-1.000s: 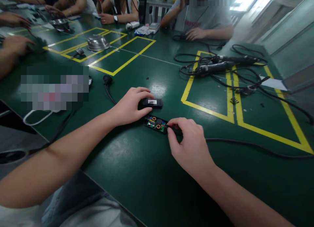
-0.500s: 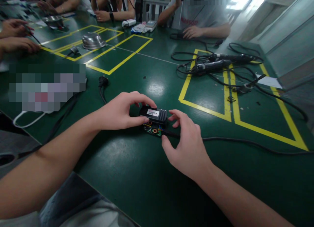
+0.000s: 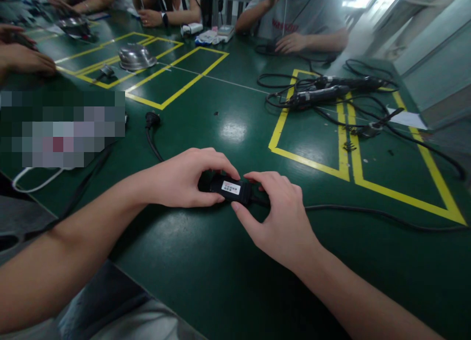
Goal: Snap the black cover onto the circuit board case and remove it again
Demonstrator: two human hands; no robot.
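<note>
On the black case, the label looks illegible.

Black case partly behind left hand, label print illegible

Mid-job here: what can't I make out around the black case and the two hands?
All in the head view:
Inside of the black case: hidden by its cover.
Print on the white label: too small to read.
Parts of the case's edges: hidden by the left hand.
Black cable: one stretch hidden by the right hand; far end cut off by the right edge.
</note>
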